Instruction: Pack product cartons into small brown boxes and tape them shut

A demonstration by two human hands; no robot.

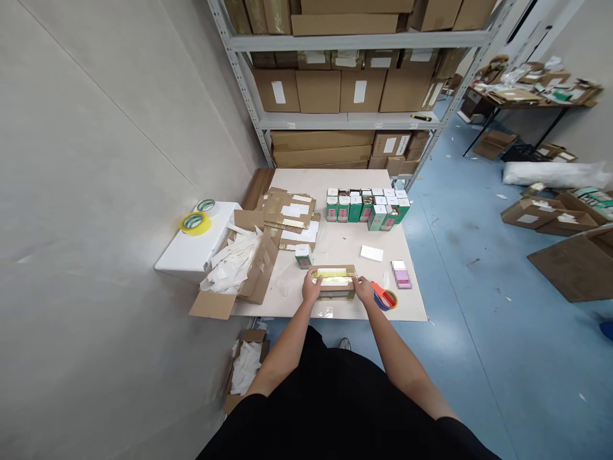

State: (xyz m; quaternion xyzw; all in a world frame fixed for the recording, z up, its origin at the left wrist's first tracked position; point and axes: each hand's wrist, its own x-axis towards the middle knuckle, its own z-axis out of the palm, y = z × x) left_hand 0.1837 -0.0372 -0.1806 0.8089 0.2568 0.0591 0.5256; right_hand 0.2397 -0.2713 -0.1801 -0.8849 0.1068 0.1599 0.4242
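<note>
A small cardboard box [335, 295] with shiny yellowish tape along its top sits at the front edge of the table. My left hand [311, 287] grips its left end, thumb on top. At the opposite end my right hand [364, 289] holds the box, fingers closed against its side. Just right of that hand lies a red-orange tape dispenser [380, 292] with a blue roll. One green and white box [303, 256] stands behind my left hand. A white card [371, 253] lies flat beyond the cardboard box.
Several green and white boxes [355, 209] stand at the back right, with pink cards [402, 276] nearer me. Flattened cardboard [287, 207] lies at the back left. An open carton [261, 271] of white paper overhangs the left edge; yellow tape [195, 223] rests beside it. A shelf [325, 120] stands behind.
</note>
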